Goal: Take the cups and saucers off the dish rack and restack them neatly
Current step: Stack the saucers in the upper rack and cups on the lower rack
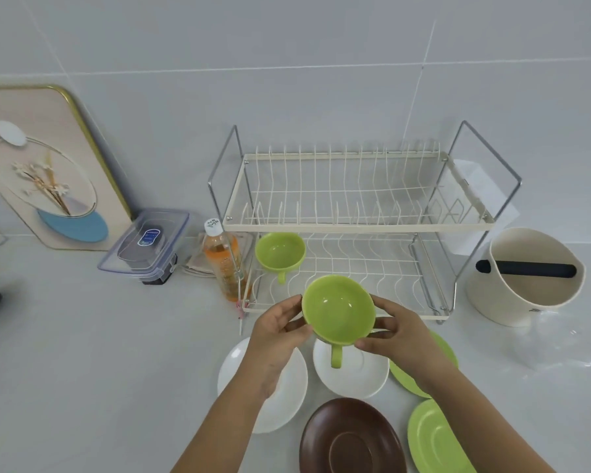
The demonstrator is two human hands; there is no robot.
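Both hands hold one green cup (338, 310) in the air above a white saucer (355, 373), its handle pointing toward me. My left hand (278, 331) grips its left rim and my right hand (391, 331) its right side. A second green cup (279, 250) sits on the lower tier of the white wire dish rack (359, 227), at its left end. On the counter lie another white saucer (287, 397) under my left forearm, a brown saucer (352, 438), and two green saucers (434, 442) (440, 349).
A beige tub with a black bar (522, 274) stands right of the rack. An orange-liquid bottle (222, 261) and a clear lidded container (147, 244) stand left of it. A framed picture (45, 169) leans on the tiled wall. Clear plastic film (560, 343) lies at right.
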